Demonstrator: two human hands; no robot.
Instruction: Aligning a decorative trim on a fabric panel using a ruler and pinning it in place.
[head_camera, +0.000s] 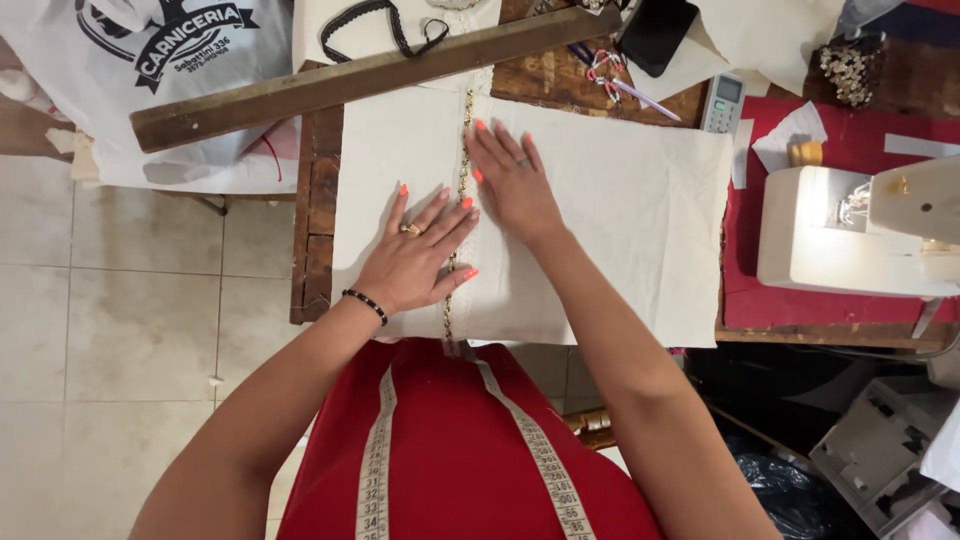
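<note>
Cream cloth lies flat on the wooden table, with a gold bead trim running down its middle seam. Left hand spread, palm down on the cloth, thumb at the trim. Right hand also flat, fingers splayed, pressing just beside the trim. White plastic bag with a round black print sits top left, under a long wooden ruler.
</note>
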